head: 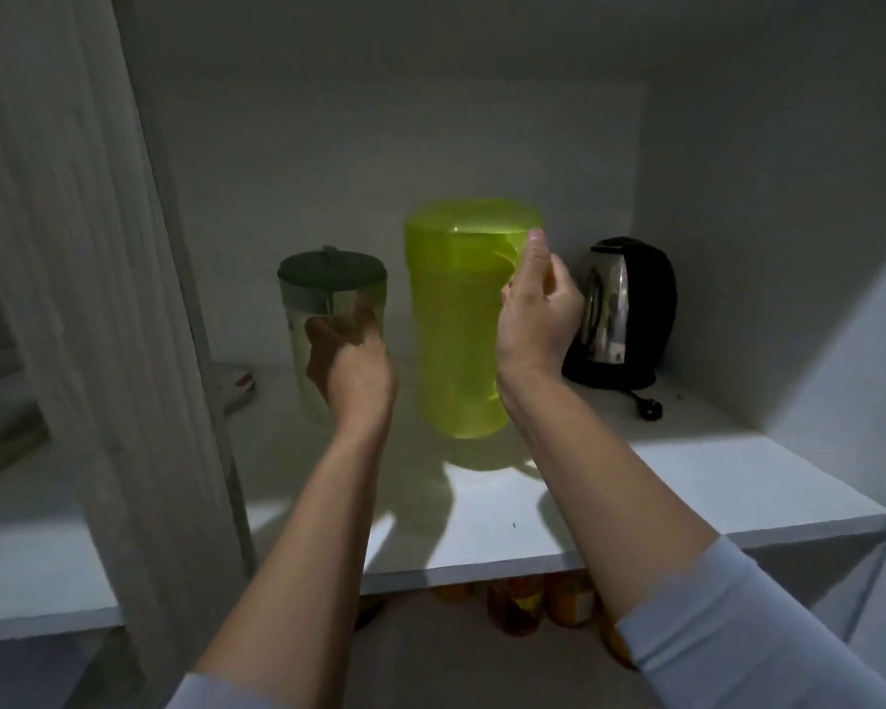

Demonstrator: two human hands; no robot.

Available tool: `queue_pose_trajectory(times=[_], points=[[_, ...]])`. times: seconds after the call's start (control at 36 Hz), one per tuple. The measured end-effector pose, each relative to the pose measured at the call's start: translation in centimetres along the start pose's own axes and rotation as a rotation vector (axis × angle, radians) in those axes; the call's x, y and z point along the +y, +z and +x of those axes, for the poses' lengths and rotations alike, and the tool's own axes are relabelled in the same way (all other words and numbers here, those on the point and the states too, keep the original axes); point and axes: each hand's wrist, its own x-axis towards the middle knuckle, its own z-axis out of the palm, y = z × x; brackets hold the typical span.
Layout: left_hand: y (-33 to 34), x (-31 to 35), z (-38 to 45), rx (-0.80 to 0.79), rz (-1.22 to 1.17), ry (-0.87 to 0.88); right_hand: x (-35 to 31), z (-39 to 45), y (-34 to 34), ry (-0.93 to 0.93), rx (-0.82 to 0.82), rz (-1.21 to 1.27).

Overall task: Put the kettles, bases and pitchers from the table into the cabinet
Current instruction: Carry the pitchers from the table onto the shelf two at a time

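A: Status? 
B: Both pitchers were on the cabinet shelf (pixel 635 483). Left hand (pixel 351 360) gripped the clear pitcher (pixel 323 304); right hand (pixel 538 309) curled round the green pitcher (pixel 456 324) handle. 
A: Advice? 
B: Set flat, clear of the kettle (pixel 622 314), then release. 
A: Count? 
B: Two pitchers, one kettle.

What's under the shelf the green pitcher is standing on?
Below the white shelf holding the green pitcher, several jars with yellow-orange contents show. The shelf edge and the right forearm cover most of them, so their count and lids stay hidden.
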Motion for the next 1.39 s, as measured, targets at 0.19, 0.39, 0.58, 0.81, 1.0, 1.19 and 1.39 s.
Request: queue_pose_trajectory(times=[0.19, 0.39, 0.58, 0.81, 1.0, 1.19, 1.39], points=[[3.2, -2.2, 5.3, 0.085, 0.106, -0.011, 6.0, 3.7, 4.8, 0.024, -0.075, -0.027], [5.6, -4.5, 9.1, 0.156, 0.141, -0.044, 11.6, 4.9, 8.0, 0.051, -0.149, 0.047], [7.2, -6.5, 11.5, 0.140, 0.226, -0.058, 15.8, 6.0, 10.1, 0.140, -0.209, 0.099], [8.0, -8.4, 13.4, 0.147, 0.330, -0.063, 17.4, 6.8, 11.2, 0.200, -0.268, 0.125], [8.2, -8.4, 14.6, 0.159, 0.363, -0.077, 18.1, 7.6, 12.0, 0.191, -0.342, 0.075], [7.4, -8.7, 14.4, 0.137, 0.319, -0.183, 17.6, 7.4, 11.8, 0.186, -0.407, -0.030], [6.5, -7.8, 13.2, 0.238, 0.225, -0.138, 15.8, 7.5, 10.7, 0.249, -0.383, -0.137]])
